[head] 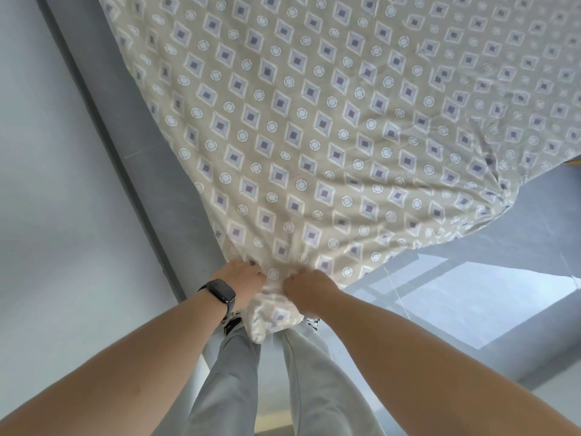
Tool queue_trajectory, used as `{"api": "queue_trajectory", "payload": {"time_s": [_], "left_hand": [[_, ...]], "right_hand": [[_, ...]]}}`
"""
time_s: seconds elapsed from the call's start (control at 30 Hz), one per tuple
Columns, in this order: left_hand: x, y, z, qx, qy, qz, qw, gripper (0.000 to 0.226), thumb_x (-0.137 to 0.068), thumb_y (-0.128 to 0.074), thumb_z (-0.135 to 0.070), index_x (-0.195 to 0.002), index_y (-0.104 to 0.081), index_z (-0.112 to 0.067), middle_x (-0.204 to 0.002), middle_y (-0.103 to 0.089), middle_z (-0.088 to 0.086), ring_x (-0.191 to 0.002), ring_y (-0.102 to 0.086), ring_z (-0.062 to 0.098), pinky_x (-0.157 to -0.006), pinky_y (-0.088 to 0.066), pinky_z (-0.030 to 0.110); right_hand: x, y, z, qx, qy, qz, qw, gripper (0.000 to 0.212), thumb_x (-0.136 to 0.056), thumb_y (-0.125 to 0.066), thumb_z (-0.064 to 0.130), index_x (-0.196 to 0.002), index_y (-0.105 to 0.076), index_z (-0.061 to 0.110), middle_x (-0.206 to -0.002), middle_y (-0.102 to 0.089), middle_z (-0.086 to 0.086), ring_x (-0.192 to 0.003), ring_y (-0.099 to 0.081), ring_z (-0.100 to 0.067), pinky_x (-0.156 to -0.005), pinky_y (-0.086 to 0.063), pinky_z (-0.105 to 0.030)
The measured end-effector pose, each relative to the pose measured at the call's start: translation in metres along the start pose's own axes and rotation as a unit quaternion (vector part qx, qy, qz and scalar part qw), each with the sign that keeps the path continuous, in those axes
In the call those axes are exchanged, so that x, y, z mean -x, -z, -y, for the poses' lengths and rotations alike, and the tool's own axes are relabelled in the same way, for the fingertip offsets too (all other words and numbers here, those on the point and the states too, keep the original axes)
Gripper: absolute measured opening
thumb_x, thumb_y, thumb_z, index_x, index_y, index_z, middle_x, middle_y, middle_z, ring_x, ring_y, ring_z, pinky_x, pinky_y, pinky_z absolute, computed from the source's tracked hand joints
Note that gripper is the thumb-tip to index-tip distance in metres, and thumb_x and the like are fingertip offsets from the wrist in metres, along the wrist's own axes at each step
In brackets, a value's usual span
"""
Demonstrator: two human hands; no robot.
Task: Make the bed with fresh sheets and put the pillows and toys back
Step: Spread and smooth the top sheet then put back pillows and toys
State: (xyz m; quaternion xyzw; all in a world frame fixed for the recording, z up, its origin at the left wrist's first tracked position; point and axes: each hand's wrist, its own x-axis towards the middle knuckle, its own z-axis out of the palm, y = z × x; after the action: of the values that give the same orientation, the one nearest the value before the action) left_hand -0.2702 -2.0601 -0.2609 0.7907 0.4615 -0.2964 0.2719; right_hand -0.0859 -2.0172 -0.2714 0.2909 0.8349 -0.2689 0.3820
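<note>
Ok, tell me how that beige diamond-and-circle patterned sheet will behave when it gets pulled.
The beige patterned sheet is probably floppy: it bunches where the left hand and right hand grip it. Likely light, since it creases easily. Its far corner droops, so it may slide.

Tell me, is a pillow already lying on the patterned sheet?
No, the patterned sheet is spread out with nothing on its visible part, and the left hand and right hand grip its bunched corner.
</note>
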Motion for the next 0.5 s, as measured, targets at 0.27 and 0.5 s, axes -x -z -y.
{"api": "queue_trajectory", "payload": {"time_s": [0.27,0.5], "left_hand": [[0.006,-0.013,0.009,0.024,-0.006,0.061,0.998,0.037,-0.092,-0.053,-0.007,-0.129,-0.056,-0.011,-0.131,-0.056,0.011,-0.114,-0.061,0.033,-0.089,-0.054,0.044],[-0.004,0.001,-0.013,0.059,0.003,-0.061,0.996,0.04,-0.092,-0.062,-0.027,-0.128,-0.047,-0.015,-0.127,-0.049,0.004,-0.11,-0.058,0.028,-0.089,-0.045,0.04]], "right_hand": [[-0.007,0.0,0.016,-0.034,0.009,0.026,0.999,0.014,-0.095,-0.056,0.018,-0.104,-0.067,0.02,-0.101,-0.068,-0.001,-0.106,-0.062,-0.03,-0.085,-0.054,-0.043],[0.018,0.008,-0.028,0.034,-0.028,-0.127,0.991,0.048,-0.093,-0.061,0.04,-0.134,-0.048,0.017,-0.134,-0.052,-0.005,-0.126,-0.048,-0.03,-0.091,-0.043,-0.042]]}}
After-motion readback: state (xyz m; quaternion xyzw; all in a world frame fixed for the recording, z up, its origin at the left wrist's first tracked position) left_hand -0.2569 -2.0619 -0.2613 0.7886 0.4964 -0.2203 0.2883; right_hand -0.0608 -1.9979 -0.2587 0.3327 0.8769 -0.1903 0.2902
